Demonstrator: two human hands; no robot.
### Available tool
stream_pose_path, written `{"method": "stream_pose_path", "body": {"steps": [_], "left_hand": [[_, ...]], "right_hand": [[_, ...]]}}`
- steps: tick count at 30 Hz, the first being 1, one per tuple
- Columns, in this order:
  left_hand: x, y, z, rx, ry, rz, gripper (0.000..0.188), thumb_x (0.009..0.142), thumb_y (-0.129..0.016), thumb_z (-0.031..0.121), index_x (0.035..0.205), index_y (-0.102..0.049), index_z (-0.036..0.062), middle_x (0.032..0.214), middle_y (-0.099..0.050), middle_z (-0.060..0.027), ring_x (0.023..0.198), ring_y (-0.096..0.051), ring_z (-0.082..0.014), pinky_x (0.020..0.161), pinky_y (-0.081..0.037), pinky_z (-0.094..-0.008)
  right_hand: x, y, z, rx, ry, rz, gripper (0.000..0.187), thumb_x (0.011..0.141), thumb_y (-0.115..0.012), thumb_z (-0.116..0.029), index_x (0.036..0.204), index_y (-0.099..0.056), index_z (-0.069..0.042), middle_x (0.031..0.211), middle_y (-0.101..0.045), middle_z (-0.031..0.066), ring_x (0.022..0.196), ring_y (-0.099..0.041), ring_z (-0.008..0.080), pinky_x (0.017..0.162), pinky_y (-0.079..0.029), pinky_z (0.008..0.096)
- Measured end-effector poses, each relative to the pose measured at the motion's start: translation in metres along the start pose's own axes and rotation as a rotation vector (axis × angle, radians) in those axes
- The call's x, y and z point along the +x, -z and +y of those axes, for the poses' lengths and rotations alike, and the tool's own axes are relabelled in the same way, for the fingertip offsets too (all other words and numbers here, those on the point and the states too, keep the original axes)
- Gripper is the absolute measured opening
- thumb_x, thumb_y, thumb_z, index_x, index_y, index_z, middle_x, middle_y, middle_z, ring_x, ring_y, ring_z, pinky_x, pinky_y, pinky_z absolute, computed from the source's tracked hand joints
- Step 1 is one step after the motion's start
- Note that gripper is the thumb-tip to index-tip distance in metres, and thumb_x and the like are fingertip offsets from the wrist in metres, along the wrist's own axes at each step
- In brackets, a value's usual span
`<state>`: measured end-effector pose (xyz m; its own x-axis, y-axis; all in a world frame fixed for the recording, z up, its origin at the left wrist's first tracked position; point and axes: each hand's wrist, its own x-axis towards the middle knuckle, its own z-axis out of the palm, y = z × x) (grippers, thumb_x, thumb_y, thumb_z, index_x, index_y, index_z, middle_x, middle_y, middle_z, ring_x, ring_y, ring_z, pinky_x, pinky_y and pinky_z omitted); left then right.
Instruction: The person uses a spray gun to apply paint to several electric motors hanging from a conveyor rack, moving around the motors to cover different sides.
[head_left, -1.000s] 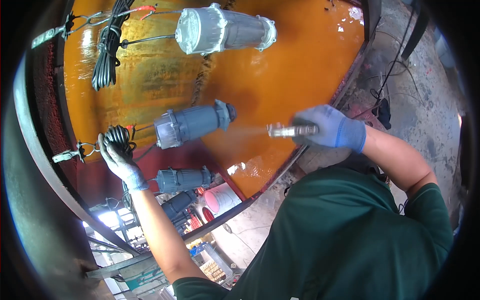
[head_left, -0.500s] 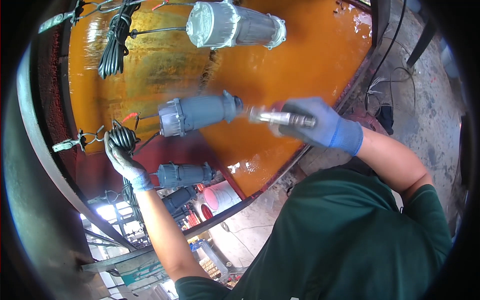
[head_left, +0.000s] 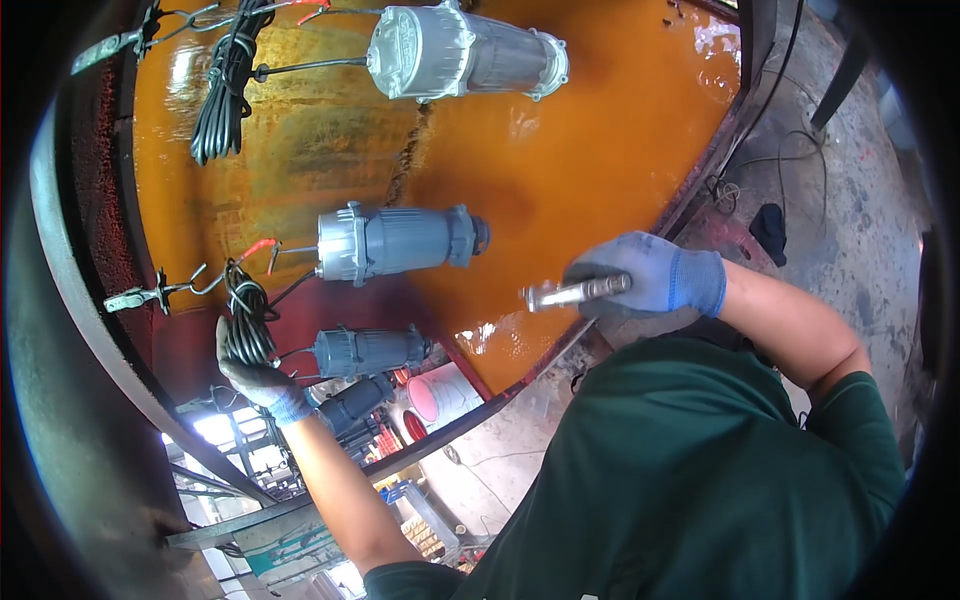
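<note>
A pump-like motor [head_left: 410, 243], finned and blue-grey with a bare silvery end at its left, hangs sideways in the picture before an orange wall. A wire with a red tag links it to a metal hook [head_left: 205, 283]. Beside that hook hangs a coil of black cable [head_left: 250, 318]. My left hand [head_left: 252, 378], in a dirty work glove, is closed around the coil's lower part. To the right of the motor and apart from it, my right hand [head_left: 632, 275], in a blue-grey glove, grips a shiny metal spray gun [head_left: 575, 293] pointing left.
A silvery unpainted motor [head_left: 470, 52] with its own bundled cable [head_left: 228, 95] hangs farther off. Nearer, dark grey motors [head_left: 370, 350] hang past the left hand. A pink-and-white bucket [head_left: 440, 393] stands below. The orange booth's edge [head_left: 560, 352] runs diagonally.
My left hand has moved down with the cable coil, which now hangs longer. The spray gun has drawn slightly away from the motor, and its blur is gone. The motor has swung level.
</note>
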<state>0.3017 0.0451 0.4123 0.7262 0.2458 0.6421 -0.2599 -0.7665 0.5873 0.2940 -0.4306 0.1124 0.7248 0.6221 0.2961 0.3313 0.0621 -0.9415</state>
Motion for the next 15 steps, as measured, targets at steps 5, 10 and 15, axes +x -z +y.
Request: {"method": "stream_pose_path", "body": {"steps": [5, 10, 15], "left_hand": [[-0.016, 0.023, -0.013, 0.117, -0.009, 0.097, 0.064, 0.109, -0.039, 0.047, 0.144, -0.059, -0.0016, 0.144, -0.061, -0.0198, 0.125, -0.064, -0.0323, 0.103, -0.055, -0.0448], [-0.011, 0.065, -0.031, 0.315, -0.041, 0.107, 0.056, 0.108, -0.049, 0.040, 0.143, -0.059, -0.0030, 0.138, -0.063, -0.0195, 0.120, -0.066, -0.0314, 0.094, -0.060, -0.0404], [0.013, 0.083, -0.069, 0.169, 0.167, 0.129, 0.045, 0.110, -0.050, 0.031, 0.142, -0.062, 0.0020, 0.141, -0.063, -0.0164, 0.122, -0.063, -0.0279, 0.103, -0.054, -0.0406]], "right_hand": [[0.000, -0.005, 0.007, 0.225, -0.337, 0.348, 0.023, 0.092, -0.078, -0.024, 0.106, -0.070, -0.007, 0.089, -0.071, 0.0175, 0.082, -0.071, 0.0368, 0.074, -0.056, 0.0420], [-0.010, -0.005, 0.009, 0.050, -0.113, 0.034, 0.020, 0.094, -0.076, -0.022, 0.103, -0.070, -0.006, 0.088, -0.072, 0.0161, 0.080, -0.073, 0.0327, 0.073, -0.056, 0.0401], [-0.014, -0.016, 0.039, 0.319, -0.264, 0.479, 0.017, 0.094, -0.076, -0.021, 0.097, -0.070, -0.005, 0.084, -0.074, 0.0105, 0.079, -0.074, 0.0194, 0.072, -0.055, 0.0360]]}}
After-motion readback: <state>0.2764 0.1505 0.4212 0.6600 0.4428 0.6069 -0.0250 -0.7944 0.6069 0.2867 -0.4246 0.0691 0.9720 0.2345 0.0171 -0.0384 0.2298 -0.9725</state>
